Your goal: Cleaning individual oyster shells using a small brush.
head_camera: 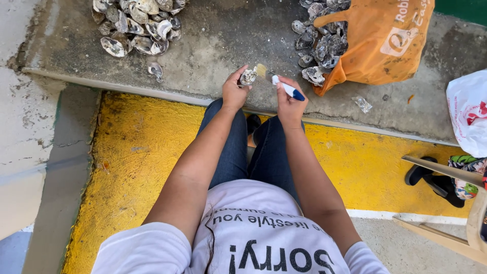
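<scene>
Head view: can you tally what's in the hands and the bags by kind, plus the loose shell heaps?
Shell held in the left hand: shell, 1
Brush held in the right hand: brush, 1
Bags: orange bag, white bag, 2
Shell heaps: left heap, heap at the orange bag, 2
Total: 6

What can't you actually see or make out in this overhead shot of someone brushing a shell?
- Underside of the shell in the left hand: fingers cover it.
- Brush handle middle: hidden inside the right hand.
- Contents deep in the orange bag: fabric hides them.
- Shell pile: cut off by the top edge.
</scene>
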